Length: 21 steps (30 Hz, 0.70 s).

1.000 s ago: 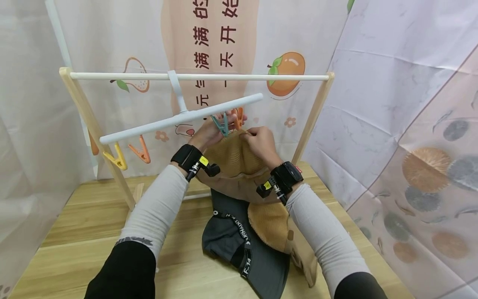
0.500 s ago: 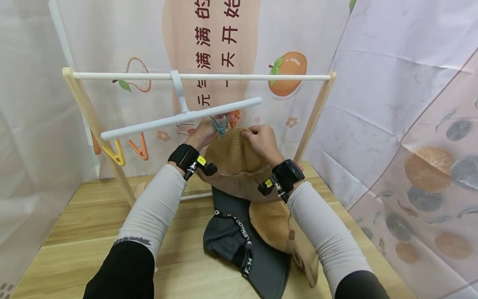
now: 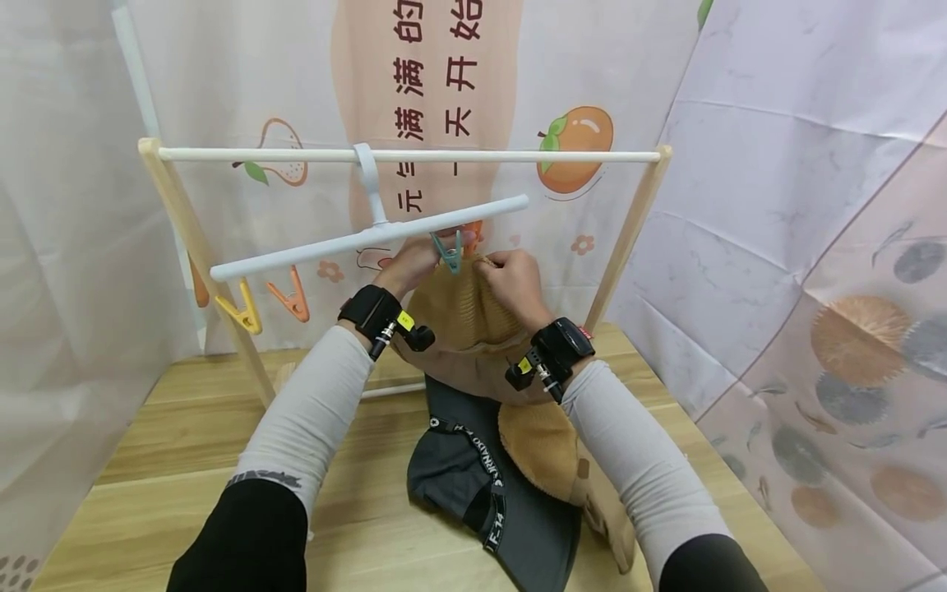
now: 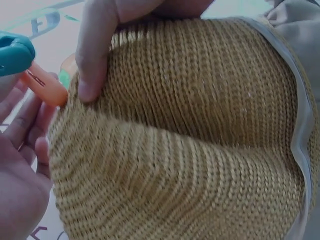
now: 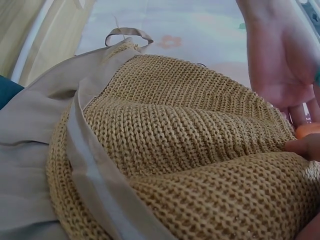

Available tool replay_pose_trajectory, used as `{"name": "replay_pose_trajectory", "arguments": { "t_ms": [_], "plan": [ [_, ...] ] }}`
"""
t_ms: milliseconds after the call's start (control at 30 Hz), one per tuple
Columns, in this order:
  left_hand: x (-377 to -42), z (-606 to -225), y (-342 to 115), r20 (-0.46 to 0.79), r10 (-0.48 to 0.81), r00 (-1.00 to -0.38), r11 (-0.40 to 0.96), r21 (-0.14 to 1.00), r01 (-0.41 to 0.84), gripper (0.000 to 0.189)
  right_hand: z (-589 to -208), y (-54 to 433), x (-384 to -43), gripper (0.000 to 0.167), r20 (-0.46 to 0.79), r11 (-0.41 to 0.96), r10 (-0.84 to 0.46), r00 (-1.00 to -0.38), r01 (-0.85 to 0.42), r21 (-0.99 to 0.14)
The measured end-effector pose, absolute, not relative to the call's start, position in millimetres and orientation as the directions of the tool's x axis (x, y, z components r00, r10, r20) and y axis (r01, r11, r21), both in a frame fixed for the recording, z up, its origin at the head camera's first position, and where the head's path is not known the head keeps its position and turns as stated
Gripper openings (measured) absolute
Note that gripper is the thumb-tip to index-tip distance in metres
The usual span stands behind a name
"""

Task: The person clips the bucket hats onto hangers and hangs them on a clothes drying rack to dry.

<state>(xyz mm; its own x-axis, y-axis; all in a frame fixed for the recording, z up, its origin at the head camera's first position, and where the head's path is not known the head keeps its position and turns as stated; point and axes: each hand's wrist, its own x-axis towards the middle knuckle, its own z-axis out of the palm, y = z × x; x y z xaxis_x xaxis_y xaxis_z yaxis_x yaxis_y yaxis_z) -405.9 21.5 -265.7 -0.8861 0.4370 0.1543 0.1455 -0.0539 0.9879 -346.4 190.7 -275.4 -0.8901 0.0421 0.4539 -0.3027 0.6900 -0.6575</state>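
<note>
A tan knitted hat (image 3: pixel 469 300) with a beige fabric brim (image 3: pixel 481 370) hangs below the light-blue hanger (image 3: pixel 370 238). My right hand (image 3: pixel 519 284) pinches the hat's knitted edge between thumb and fingers; its thumb shows on the knit in the left wrist view. My left hand (image 3: pixel 414 261) grips an orange clothespin (image 3: pixel 474 236) under the hanger's right half. That clothespin's tip meets the knit edge in the left wrist view; whether it bites cannot be told. Its handles are partly hidden behind a teal clothespin (image 3: pixel 449 252).
Yellow (image 3: pixel 240 308) and orange (image 3: pixel 290 294) clothespins hang at the hanger's left. The hanger tilts on the white rail (image 3: pixel 510 155) of a wooden rack (image 3: pixel 629 238). A dark grey cap (image 3: pixel 455 473) and a tan hat with a fuzzy patch (image 3: pixel 543 448) lie on the table (image 3: pixel 355 526).
The hanger first dipped slightly at its right end. The orange clothespin now sits close to the hat's edge. Both hands keep their holds; the whole head view has shifted slightly.
</note>
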Motion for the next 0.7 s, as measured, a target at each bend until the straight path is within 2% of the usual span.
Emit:
{"name": "replay_pose_trajectory", "arguments": {
  "t_ms": [167, 367, 533, 700],
  "plan": [
    [-407, -263, 27, 0.207, 0.414, -0.886, -0.051, 0.977, 0.205, 0.043, -277, 189, -346, 0.023, 0.462, 0.702, 0.038, -0.886, -0.305, -0.643],
    [-411, -263, 30, 0.236, 0.322, -0.917, -0.040, 0.971, 0.236, 0.015, -278, 187, -349, 0.023, 0.479, 0.698, 0.019, -0.878, -0.331, -0.635],
    [-414, -266, 28, 0.249, 0.280, -0.927, -0.080, 0.969, 0.236, 0.021, -277, 185, -352, 0.024, 0.479, 0.695, 0.028, -0.877, -0.327, -0.640],
    [-414, -268, 26, 0.245, 0.235, -0.941, -0.078, 0.969, 0.233, 0.027, -271, 186, -358, 0.021, 0.523, 0.667, 0.069, -0.850, -0.350, -0.658]
  ]
}}
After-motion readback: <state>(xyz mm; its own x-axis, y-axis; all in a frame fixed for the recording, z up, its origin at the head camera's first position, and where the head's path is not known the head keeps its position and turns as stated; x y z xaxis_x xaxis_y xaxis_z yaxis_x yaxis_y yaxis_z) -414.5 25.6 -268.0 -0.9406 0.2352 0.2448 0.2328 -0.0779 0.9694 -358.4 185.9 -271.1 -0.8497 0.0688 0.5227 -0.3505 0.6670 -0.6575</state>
